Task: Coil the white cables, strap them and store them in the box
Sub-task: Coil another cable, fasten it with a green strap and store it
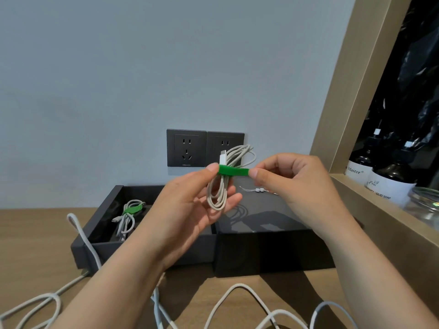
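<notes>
Fingers (212,167) of the left hand (187,210) pinch one end of the green strap (234,171), and the rest of that hand cups the coiled white cable (217,198) from underneath. On the right hand (294,184), thumb and forefinger pinch the strap's other end, the remaining fingers curled in. So both are closed on it, and the strap is pulled flat, running left to right across the middle of the frame.

Now the bit that matters: the coil's long axis runs up and down, crossing the strap square, with its connector poking up above the band in front of the wall sockets (186,148). I read the strap as laid across the near face, not yet wrapped shut. The right hand has the free tail, so I'd expect it to go round behind.

Both forearms rise from the bottom of the frame, hands held up off the bench (35,233), left palm turned up.

Lower left sits the box (147,251) with one strapped bundle (128,217) inside. Loose white cables (237,295) trail along the bottom.
</notes>
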### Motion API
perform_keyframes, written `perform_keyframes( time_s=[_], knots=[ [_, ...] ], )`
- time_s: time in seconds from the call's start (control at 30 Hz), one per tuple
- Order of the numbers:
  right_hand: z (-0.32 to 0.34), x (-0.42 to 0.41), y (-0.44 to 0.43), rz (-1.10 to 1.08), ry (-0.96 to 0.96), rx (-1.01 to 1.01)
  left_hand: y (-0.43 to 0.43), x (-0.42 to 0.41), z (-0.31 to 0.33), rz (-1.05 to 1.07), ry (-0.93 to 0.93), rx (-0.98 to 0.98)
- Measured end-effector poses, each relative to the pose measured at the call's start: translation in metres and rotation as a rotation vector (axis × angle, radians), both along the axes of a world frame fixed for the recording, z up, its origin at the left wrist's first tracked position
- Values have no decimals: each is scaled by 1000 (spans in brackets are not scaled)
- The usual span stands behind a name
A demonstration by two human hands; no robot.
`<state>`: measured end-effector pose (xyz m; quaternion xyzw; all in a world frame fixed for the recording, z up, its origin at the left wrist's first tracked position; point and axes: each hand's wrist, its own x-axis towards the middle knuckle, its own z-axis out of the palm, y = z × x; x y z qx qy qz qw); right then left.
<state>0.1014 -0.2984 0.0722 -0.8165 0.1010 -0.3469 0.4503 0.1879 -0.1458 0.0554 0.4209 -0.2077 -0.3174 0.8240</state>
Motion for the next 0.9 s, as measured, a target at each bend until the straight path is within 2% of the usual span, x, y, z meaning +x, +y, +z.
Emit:
perform_keyframes(
  time_s=[0.3, 0.5, 0.8, 0.9],
  knots=[
    [1, 1, 4, 43, 19, -26, -1, 5, -6, 27, -132, 109],
    [2, -1, 5, 54, 8, -28, -1, 5, -7, 54, -179, 109],
    [2, -1, 8, 99, 16, -29, -1, 8, -15, 47, -368, 188],
    [2, -1, 10, 100, 18, -44, -1, 9, -16, 29, -365, 177]
  ],
)
